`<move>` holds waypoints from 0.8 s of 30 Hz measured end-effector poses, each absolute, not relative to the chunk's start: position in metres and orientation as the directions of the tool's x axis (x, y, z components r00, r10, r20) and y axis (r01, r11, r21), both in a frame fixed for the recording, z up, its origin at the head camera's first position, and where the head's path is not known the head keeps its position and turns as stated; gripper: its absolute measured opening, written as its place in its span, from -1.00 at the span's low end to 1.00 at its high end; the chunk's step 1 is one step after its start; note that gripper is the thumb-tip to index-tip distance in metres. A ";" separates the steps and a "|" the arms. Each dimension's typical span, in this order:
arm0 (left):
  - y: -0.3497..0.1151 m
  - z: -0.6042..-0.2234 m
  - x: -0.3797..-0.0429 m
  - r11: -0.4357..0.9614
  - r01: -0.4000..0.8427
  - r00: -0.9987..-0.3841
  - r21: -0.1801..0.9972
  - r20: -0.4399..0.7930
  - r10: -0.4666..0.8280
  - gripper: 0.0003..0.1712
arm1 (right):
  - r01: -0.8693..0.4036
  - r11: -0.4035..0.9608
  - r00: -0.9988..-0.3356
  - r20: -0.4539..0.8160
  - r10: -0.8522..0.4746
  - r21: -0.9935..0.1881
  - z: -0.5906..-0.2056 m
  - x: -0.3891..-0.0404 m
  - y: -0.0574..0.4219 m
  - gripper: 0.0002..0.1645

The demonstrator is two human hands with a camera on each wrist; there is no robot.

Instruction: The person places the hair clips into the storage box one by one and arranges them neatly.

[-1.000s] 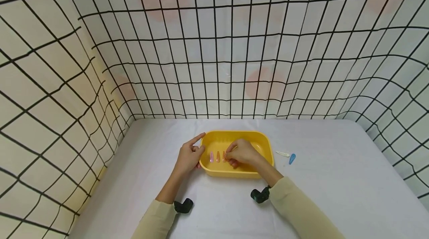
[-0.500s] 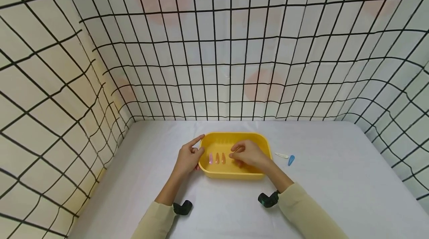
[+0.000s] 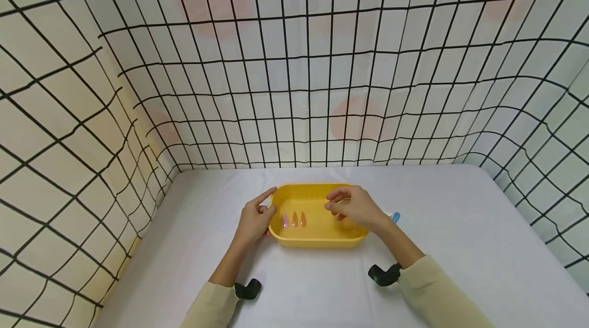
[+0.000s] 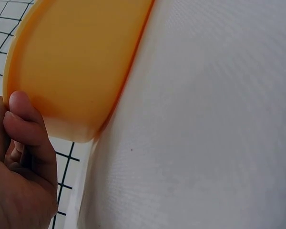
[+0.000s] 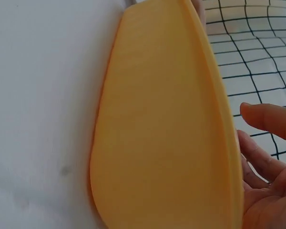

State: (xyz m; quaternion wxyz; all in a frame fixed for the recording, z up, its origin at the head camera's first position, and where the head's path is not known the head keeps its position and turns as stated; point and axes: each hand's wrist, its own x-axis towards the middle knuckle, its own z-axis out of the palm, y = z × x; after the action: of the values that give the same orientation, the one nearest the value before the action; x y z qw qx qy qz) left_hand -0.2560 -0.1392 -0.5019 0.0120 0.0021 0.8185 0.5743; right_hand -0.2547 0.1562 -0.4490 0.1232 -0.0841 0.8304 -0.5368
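Observation:
A yellow plastic tray [image 3: 317, 242] stands on the white cloth, with a pink hair clip [image 3: 286, 219] and two orange hair clips [image 3: 295, 219] in a row at its left side. My left hand [image 3: 254, 221] grips the tray's left end, thumb at the rim and index finger stretched along it; in the left wrist view, curled fingers [image 4: 31, 126] meet the tray's outer wall. Above the tray's right half is my right hand [image 3: 352, 206], thumb and fingers apart, holding nothing. The right wrist view shows that hand's parted thumb [image 5: 267, 119] beyond the tray's rim.
Right of the tray, partly hidden behind my right wrist, lie a blue hair clip [image 3: 396, 217] and a white hair clip [image 3: 388, 214]. Walls with a black grid [image 3: 317, 98] enclose the table's back and sides.
My right hand has let go of the rightmost orange clip and moved right, its fingers spreading. The clip stays in the row. My left hand keeps its place on the tray.

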 end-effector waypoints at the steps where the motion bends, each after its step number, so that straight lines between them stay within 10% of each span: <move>1: -0.139 -0.502 -0.256 0.341 -0.008 -1.000 0.940 -0.015 0.018 -0.41 | -0.021 0.406 -0.955 -0.102 -0.278 -0.914 -0.447 -0.254 0.161 -0.61; 24: -0.141 -0.505 -0.259 0.333 -0.009 -1.000 0.943 -0.017 0.022 -0.41 | 0.020 0.463 -0.979 -0.111 -0.170 -0.886 -0.460 -0.246 0.264 -0.43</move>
State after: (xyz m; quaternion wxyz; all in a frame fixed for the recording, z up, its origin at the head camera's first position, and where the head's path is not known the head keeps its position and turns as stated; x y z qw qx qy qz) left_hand -0.2586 -0.1407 -0.5049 0.0132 0.0039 0.8163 0.5774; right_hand -0.2465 0.2643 -0.4597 0.0922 -0.0440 0.8502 -0.5164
